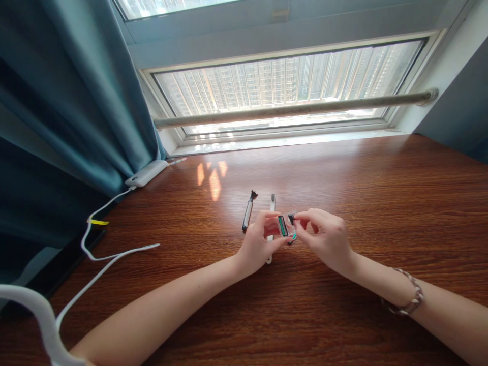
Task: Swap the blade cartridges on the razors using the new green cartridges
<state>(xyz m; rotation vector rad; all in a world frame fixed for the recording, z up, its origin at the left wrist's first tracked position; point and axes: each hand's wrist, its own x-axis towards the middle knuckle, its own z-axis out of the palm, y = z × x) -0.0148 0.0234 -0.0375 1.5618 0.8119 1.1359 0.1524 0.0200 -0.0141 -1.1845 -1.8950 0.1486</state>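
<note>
My left hand (259,236) is closed around a small clear plastic case, in which a razor cartridge (282,226) with a green strip shows. Between the thumb and fingertips of my right hand (324,231) is a small black razor cartridge (292,219), at the case's right side. Another small black and green piece (292,239) shows just below the case; whether it touches the case I cannot tell. A razor handle (248,212), black and silver, lies on the table left of my hands. Partly hidden under my left hand is a white toothbrush (273,203) with grey bristles.
The brown wooden table (362,193) reaches back to a window with a metal bar (297,109) across it. At left stand a white power bank-like box (147,174), a white cable (86,244) and a blue curtain (99,91). A curved white stand (36,305) fills the near left corner.
</note>
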